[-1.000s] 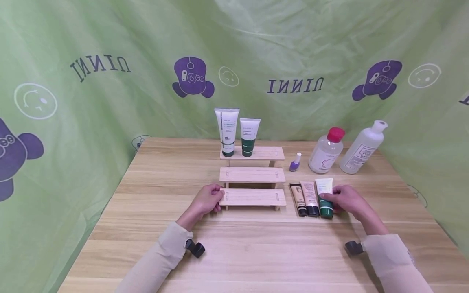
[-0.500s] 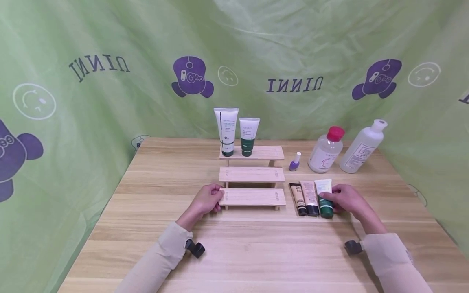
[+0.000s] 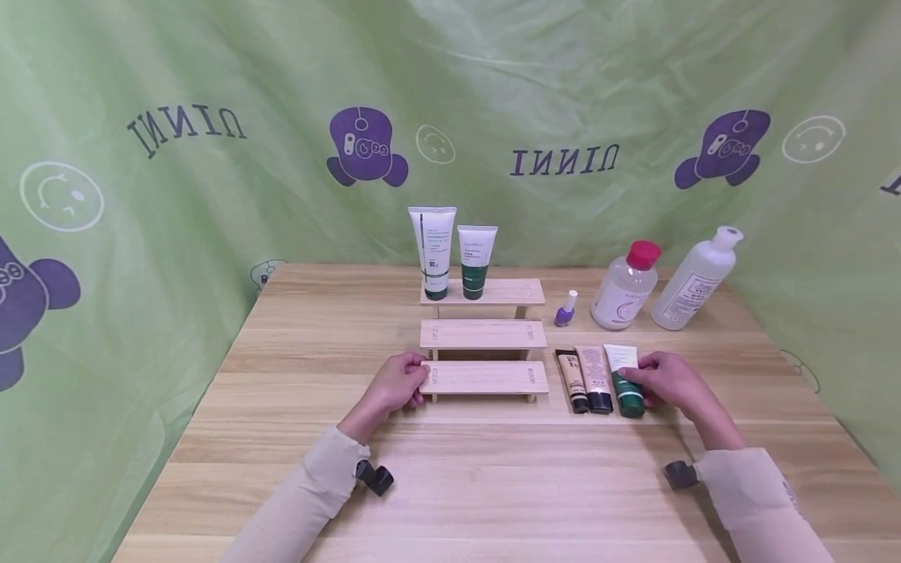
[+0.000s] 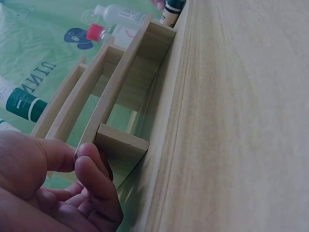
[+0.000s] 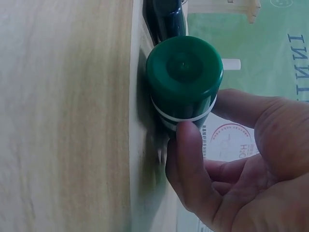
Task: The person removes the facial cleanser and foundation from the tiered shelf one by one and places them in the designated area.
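My left hand (image 3: 400, 383) pinches the left end of the lowest shelf (image 3: 486, 378) of a three-tier wooden display stand; the left wrist view shows thumb and fingers at that shelf's corner. With thumb and fingers on its sides, my right hand (image 3: 669, 381) holds a white-and-green squeeze tube (image 3: 625, 383) low over the table, its green cap (image 5: 184, 67) facing the right wrist camera. A pink tube (image 3: 594, 379) and a slim tan tube with black ends (image 3: 573, 381) lie side by side to its left. Two white-and-green tubes (image 3: 433, 254) stand upright on the top shelf.
A purple nail polish bottle (image 3: 565, 310) stands right of the stand. Behind the lying tubes are a clear bottle with a red cap (image 3: 625, 288) and a tall white bottle (image 3: 697, 280). A green printed curtain (image 3: 296, 180) hangs along the wooden table's back and sides.
My right hand has shifted the white-and-green tube slightly right, widening the gap beside the pink tube, and its cap end has tilted to the right. My left hand stays at the shelf's end.
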Available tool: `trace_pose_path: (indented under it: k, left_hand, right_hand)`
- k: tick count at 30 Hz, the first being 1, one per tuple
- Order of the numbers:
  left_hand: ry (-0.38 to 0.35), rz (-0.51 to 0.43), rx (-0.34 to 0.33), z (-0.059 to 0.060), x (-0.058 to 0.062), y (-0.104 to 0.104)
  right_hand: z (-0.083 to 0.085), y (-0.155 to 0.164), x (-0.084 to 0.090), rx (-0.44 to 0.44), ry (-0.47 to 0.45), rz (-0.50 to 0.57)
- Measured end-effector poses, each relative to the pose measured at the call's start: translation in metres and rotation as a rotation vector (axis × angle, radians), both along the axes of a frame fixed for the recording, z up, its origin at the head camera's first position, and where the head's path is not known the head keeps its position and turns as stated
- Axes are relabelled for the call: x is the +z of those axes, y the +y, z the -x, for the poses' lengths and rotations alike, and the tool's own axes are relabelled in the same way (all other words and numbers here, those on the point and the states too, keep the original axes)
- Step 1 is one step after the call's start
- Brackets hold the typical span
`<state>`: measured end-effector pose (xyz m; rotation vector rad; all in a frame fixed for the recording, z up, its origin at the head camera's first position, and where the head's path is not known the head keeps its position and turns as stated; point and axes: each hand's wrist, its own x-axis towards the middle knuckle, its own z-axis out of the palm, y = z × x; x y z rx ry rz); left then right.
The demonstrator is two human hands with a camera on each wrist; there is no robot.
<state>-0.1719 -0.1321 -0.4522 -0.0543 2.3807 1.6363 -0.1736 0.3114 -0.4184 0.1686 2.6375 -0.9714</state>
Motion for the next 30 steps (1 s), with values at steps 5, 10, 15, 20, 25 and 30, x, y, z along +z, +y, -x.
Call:
trace_pose_path:
  k: [5,10,15,20,25,30]
  left_hand:
    - [0.004,0.004,0.002,0.0,0.0,0.0]
    - [0.0,0.012,0.0,0.0,0.001,0.0]
    - [-0.004,0.019,-0.001,-0.001,0.002,-0.001]
    - [0.001,0.021,-0.007,0.001,0.003,0.0]
    - [-0.007,0.016,0.0,0.001,0.004,-0.001]
    - [-0.009,0.024,-0.007,-0.001,0.004,-0.001]
  right_hand:
    - [0.002,0.0,0.005,0.019,0.037,-0.07]
    - [0.003,-0.004,0.012,0.007,0.077,-0.11]
    - [0.004,-0.013,0.02,-0.011,0.149,-0.139]
    - [0.005,-0.025,0.029,0.011,0.34,-0.142]
    - [0.009,-0.039,0.037,0.02,0.493,-0.122]
    - [0.014,-0.055,0.046,0.023,0.538,-0.062]
